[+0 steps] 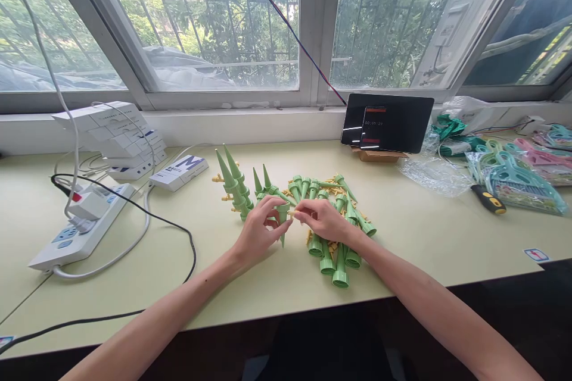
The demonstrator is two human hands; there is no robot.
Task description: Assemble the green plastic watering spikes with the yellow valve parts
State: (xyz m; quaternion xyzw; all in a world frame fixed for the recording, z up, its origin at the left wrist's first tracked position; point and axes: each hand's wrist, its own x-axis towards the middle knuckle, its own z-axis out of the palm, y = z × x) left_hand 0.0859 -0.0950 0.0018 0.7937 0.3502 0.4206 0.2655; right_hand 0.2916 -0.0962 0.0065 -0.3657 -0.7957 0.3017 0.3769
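My left hand (263, 227) holds a green cone-shaped spike (283, 214), its wide end up and its tip pointing down. Pinched in my right hand (319, 217) is a small yellow piece (291, 213), at the side of that spike. Beneath and beside my right hand lies a pile of green spikes (340, 274), with small yellow pieces (333, 248) among them. To the left of my left hand, several stacked green spikes (229, 175) with yellow pieces on their sides point upward.
A power strip (83, 232), cables and white boxes (179, 172) are on the left. A tablet (402, 125) with a phone in front stands at the back. On the right lie a screwdriver (488, 199) and bagged brush sets (518, 181). The table edge (330, 308) runs in front.
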